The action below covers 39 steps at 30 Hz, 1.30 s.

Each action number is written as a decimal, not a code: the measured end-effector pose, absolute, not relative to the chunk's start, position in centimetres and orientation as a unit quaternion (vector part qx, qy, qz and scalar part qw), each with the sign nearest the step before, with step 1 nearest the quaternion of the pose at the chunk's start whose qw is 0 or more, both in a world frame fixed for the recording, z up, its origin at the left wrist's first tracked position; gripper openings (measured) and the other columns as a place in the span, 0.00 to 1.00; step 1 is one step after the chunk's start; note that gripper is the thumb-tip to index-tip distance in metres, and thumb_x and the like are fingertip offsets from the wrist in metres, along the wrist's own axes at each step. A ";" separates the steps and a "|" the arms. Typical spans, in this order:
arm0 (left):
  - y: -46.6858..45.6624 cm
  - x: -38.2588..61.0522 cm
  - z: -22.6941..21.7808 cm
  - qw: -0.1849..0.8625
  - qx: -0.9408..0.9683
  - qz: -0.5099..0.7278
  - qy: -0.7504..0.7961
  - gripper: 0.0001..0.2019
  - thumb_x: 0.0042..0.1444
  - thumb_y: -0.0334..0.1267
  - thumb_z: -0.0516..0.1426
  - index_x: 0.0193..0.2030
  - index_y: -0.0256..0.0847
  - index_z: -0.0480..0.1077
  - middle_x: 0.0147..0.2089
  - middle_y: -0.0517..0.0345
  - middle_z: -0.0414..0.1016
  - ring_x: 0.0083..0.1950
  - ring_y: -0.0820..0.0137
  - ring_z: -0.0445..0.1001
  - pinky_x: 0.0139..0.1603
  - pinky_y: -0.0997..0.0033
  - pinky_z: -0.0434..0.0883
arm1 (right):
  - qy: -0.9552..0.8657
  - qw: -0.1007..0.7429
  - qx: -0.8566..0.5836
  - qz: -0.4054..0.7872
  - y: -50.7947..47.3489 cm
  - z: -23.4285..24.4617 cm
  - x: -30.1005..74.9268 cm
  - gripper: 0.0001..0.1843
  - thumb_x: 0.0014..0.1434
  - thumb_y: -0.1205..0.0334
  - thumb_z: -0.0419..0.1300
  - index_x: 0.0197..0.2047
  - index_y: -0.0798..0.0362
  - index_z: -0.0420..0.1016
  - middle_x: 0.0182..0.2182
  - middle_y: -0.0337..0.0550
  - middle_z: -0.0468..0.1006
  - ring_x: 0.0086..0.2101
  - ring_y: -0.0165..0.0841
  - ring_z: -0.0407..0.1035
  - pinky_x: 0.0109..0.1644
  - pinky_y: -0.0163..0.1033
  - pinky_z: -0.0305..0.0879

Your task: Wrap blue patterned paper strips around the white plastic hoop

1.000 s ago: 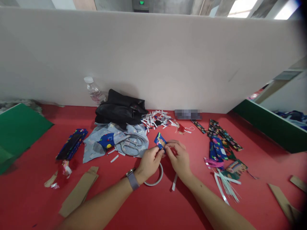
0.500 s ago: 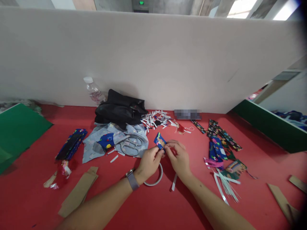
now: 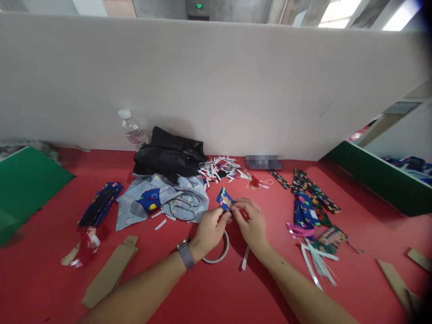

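Note:
Between my hands is a small piece of blue patterned fabric (image 3: pixel 223 195) with a brown cardboard strip (image 3: pixel 227 201) lying on it. My left hand (image 3: pixel 212 228) pinches its lower edge with thumb and fingers. On the other side, my right hand (image 3: pixel 250 221) grips the right edge between thumb and forefinger. The fingertips cover part of the piece. Below my left hand lies a roll of white tape (image 3: pixel 221 258), partly hidden by the wrist. A white strip (image 3: pixel 245 258) rests under my right wrist. Scissors (image 3: pixel 185 205) lie on pale printed cloth (image 3: pixel 130 209) to the left.
A black bag (image 3: pixel 168 153) and a plastic bottle (image 3: pixel 133 128) stand against the white partition (image 3: pixel 216 85). White paper scraps (image 3: pixel 221 168) are heaped at the back. Fabric pieces (image 3: pixel 307 209) and tassels (image 3: pixel 319 261) lie right; cardboard strips (image 3: pixel 111 272) lie left. Green panels (image 3: pixel 30 189) flank the table.
Almost nothing differs. Both hands keep the same hold on the blue fabric piece, and the whole view has shifted very slightly.

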<state>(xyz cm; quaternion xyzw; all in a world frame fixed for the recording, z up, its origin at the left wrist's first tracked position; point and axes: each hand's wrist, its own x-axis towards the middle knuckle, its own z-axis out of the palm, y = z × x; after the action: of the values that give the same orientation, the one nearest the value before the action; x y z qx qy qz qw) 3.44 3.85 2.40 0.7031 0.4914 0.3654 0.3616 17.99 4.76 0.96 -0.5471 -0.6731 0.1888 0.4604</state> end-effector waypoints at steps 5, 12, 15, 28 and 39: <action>3.8 3.4 2.4 0.361 0.704 0.366 0.491 0.11 0.61 0.38 0.48 0.32 0.39 0.68 0.32 0.57 0.77 0.32 0.71 0.74 0.33 0.77 0.65 | -0.674 0.459 -0.549 0.185 4.8 0.9 17.9 0.08 0.58 0.57 0.56 0.31 0.50 0.73 0.35 0.44 0.75 0.39 0.37 0.68 0.48 0.45 0.59; 3.9 3.4 2.3 0.362 0.703 0.368 0.490 0.12 0.62 0.38 0.48 0.32 0.39 0.68 0.32 0.57 0.77 0.33 0.71 0.74 0.33 0.77 0.65 | -0.676 0.461 -0.546 0.181 4.8 0.9 18.0 0.08 0.58 0.57 0.56 0.31 0.50 0.73 0.35 0.44 0.75 0.39 0.37 0.68 0.48 0.45 0.59; 3.8 3.4 2.3 0.363 0.703 0.369 0.489 0.11 0.62 0.38 0.48 0.32 0.39 0.68 0.32 0.57 0.77 0.33 0.72 0.74 0.33 0.77 0.65 | -0.674 0.458 -0.549 0.187 4.8 1.0 18.0 0.08 0.58 0.58 0.56 0.31 0.50 0.72 0.35 0.43 0.75 0.39 0.37 0.68 0.48 0.45 0.59; 3.8 3.5 2.3 0.366 0.700 0.370 0.489 0.11 0.61 0.38 0.48 0.33 0.39 0.68 0.32 0.56 0.77 0.33 0.71 0.75 0.33 0.77 0.65 | -0.674 0.461 -0.547 0.186 4.8 0.9 18.0 0.08 0.57 0.57 0.56 0.31 0.50 0.73 0.35 0.44 0.76 0.39 0.37 0.68 0.48 0.46 0.59; 3.8 3.4 2.4 0.364 0.701 0.369 0.491 0.12 0.61 0.39 0.47 0.33 0.40 0.68 0.32 0.56 0.77 0.33 0.71 0.75 0.33 0.76 0.66 | -0.677 0.461 -0.544 0.183 4.8 0.8 17.9 0.07 0.58 0.58 0.56 0.32 0.50 0.72 0.35 0.44 0.75 0.39 0.37 0.68 0.48 0.45 0.59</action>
<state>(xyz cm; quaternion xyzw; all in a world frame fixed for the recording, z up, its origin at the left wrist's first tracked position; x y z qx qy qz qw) 3.44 3.84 2.35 0.7006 0.4907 0.3691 0.3636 17.94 4.79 0.82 -0.5442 -0.6767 0.1829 0.4610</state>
